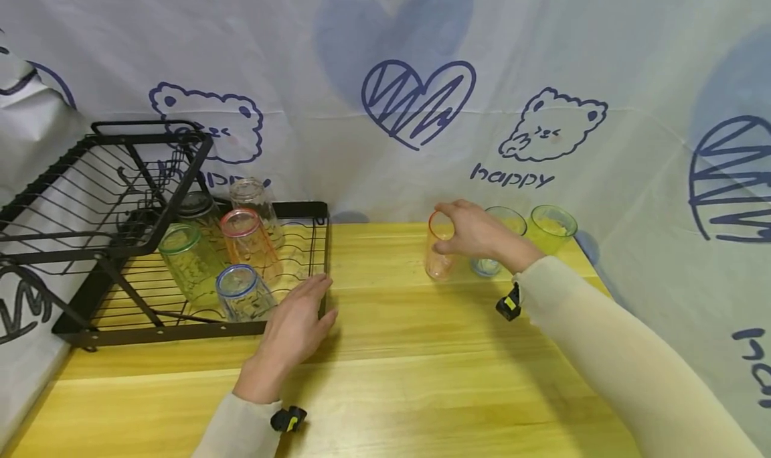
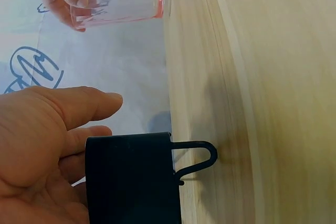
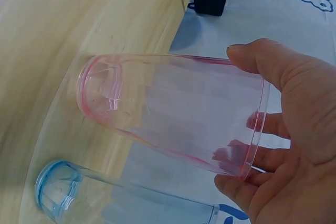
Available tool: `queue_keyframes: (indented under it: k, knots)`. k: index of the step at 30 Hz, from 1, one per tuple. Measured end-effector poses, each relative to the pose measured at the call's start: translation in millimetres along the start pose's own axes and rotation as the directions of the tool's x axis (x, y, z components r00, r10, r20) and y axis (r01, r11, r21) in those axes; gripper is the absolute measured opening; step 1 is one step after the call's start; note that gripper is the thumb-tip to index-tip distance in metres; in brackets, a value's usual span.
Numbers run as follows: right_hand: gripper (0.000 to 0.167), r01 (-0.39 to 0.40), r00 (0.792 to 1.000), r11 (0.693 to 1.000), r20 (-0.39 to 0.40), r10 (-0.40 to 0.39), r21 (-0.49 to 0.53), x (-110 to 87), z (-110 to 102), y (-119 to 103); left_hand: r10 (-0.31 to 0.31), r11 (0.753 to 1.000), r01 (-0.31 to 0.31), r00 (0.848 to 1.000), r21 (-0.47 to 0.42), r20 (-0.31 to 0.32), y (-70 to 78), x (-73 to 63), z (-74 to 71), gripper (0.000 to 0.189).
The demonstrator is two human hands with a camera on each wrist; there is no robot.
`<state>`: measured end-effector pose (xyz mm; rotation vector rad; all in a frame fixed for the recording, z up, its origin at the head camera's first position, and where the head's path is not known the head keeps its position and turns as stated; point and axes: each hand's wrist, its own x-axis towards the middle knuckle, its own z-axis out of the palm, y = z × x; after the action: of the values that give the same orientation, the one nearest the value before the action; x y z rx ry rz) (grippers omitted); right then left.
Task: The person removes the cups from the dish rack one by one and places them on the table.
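My right hand (image 1: 476,234) grips a pink-red tinted drinking glass (image 1: 440,262) near its upper rim. The glass stands upright, its base at the wooden table. In the right wrist view, the thumb (image 3: 252,56) lies on one side of the rim and the other fingers curl round the opposite side. A blue-tinted glass (image 3: 68,192) stands close beside it. My left hand (image 1: 295,321) holds nothing and hovers by the front right corner of the black dish rack (image 1: 211,331), fingers relaxed. The left wrist view shows that hand (image 2: 37,135) partly behind the rack's dark end.
Inside the rack, upside-down glasses stand: green-rimmed (image 1: 193,267), red-rimmed (image 1: 253,250), blue-rimmed (image 1: 243,297), clear (image 1: 255,200) and dark-rimmed (image 1: 199,207). An upper wire tier (image 1: 114,237) overhangs its left side. A yellow-green glass (image 1: 551,230) stands at the table's back right, before a printed cloth (image 1: 385,177).
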<state>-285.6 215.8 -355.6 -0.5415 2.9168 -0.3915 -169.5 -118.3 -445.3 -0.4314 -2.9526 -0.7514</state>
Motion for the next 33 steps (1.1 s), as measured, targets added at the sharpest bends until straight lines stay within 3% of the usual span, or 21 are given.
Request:
queue_keyframes:
  k: [21,33]
  knots:
    - [0.086,-0.051,0.997,0.996,0.052,0.054,-0.071,13.4,-2,5,0.012,1.0,-0.012,1.0,0.004,-0.022,-0.3,-2.1,0.1,0.06]
    - [0.091,-0.031,0.998,0.995,0.055,0.037,-0.091,12.3,-4,6,0.011,1.0,-0.011,1.0,-0.002,-0.019,-0.7,-1.6,-0.3,0.06]
